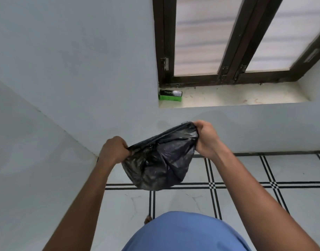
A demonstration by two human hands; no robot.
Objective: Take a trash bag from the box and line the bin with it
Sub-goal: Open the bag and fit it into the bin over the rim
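A black trash bag (159, 160) hangs in the air in front of me, crumpled, its top edge stretched between both hands. My left hand (114, 150) grips the bag's left corner. My right hand (206, 137) grips its right corner, held a little higher. A green and black box (170, 95) lies on the window sill, at its left end, well beyond the hands. No bin shows in the head view.
A pale stone window sill (237, 97) sits under a dark-framed window (226, 40). White walls meet in a corner at the left. The floor (246, 178) is white tile with black double lines. My blue shirt fills the bottom middle.
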